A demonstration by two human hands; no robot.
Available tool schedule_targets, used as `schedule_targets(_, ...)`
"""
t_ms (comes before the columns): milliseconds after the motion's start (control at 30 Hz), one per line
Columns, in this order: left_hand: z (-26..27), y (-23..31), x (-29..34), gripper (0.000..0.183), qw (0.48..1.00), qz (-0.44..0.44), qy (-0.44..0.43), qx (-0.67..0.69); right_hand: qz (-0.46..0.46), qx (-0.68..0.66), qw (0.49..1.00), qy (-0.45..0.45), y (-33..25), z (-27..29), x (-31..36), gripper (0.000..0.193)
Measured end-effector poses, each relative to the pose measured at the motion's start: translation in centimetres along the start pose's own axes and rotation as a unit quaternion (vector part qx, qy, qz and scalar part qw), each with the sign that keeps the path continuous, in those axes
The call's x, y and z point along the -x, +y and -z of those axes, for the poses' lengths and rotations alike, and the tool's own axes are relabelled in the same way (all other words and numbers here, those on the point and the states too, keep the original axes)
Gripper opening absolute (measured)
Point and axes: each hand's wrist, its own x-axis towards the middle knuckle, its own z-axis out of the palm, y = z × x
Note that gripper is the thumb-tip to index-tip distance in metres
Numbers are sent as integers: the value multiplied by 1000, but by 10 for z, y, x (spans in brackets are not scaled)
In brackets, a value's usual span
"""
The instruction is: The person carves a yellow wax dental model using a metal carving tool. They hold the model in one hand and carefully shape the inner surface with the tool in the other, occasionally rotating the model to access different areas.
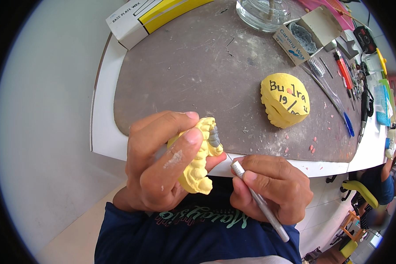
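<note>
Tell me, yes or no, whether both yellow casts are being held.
No, the left hand holds one cast, but the other cast rests on the gray surface.

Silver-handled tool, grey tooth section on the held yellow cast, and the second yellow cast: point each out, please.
Silver-handled tool (262,204): head view, on the metal handle.
Grey tooth section (214,137): head view, on its middle.
Second yellow cast (284,101): head view, on its marked face.
</note>
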Motion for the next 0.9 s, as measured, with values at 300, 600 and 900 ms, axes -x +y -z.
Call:
schedule_targets(300, 5, -2, -1, 88, 998, 55, -4, -4, -74, 32, 997, 17, -11, 11, 2, 30)
schedule_targets(600, 15, -8, -5, 83, 976, 166, -25, 141, -79, 150, 978, -124, -12, 47, 4, 39)
schedule_targets(900, 30, -5, -15, 74, 951, 239, -37, 194, -17, 32, 999, -15, -8, 29, 3, 36)
